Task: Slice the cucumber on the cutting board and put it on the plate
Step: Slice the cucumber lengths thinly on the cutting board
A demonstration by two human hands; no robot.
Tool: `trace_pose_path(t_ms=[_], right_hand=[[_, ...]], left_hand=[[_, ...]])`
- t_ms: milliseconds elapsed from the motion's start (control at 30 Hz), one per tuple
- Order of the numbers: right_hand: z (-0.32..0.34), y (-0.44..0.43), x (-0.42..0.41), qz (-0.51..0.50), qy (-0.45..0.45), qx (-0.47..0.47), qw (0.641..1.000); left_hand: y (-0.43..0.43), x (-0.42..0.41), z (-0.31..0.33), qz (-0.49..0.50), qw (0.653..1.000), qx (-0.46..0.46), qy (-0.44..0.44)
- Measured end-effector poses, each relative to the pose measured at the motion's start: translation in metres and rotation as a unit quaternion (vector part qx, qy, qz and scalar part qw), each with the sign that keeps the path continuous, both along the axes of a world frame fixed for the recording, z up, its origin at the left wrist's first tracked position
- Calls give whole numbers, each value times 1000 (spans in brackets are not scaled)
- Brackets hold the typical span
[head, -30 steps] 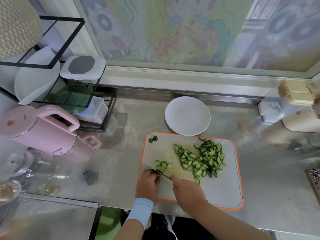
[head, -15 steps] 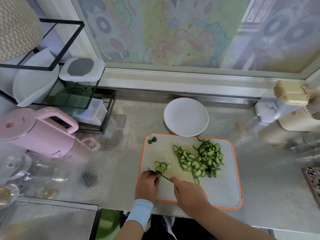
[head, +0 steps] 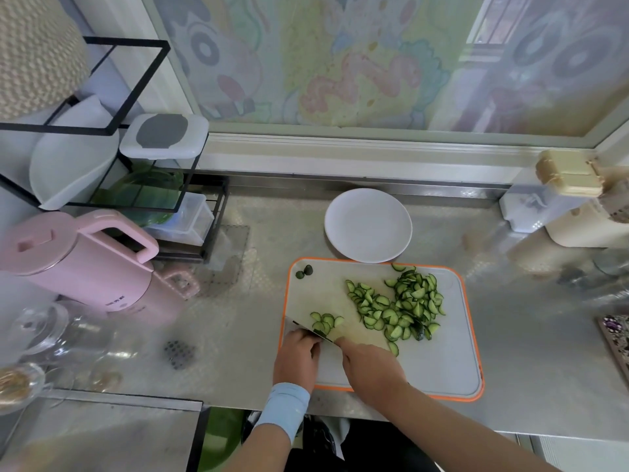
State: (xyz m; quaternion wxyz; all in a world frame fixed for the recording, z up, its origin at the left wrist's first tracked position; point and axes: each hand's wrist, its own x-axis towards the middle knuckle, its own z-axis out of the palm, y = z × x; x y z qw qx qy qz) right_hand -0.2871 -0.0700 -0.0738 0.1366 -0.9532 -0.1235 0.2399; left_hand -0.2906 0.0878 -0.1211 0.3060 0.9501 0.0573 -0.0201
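Note:
A white cutting board with an orange rim lies on the steel counter. A heap of cucumber slices covers its middle and right, and a few fresh slices lie at its left. Two dark cucumber ends sit in its far left corner. My right hand grips a knife whose blade runs leftward across the board's near left part. My left hand, fingers curled, holds the small remaining cucumber piece against the blade; the piece is mostly hidden. The white plate stands just behind the board.
A pink kettle and a black wire rack with containers stand at the left. Glassware sits near the front left. White and cream containers stand at the right. The counter's front edge runs under my wrists.
The hands and knife stay in nearly the same spot at the board's near left. The small row of slices beside the blade looks slightly longer.

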Motion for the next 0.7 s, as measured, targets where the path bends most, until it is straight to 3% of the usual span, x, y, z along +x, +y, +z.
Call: trace_pose_path(t_ms=[700], right_hand=[[4, -11, -7, 30, -17, 12, 999]], left_hand=[[1, -2, -4, 29, 999, 0, -32]])
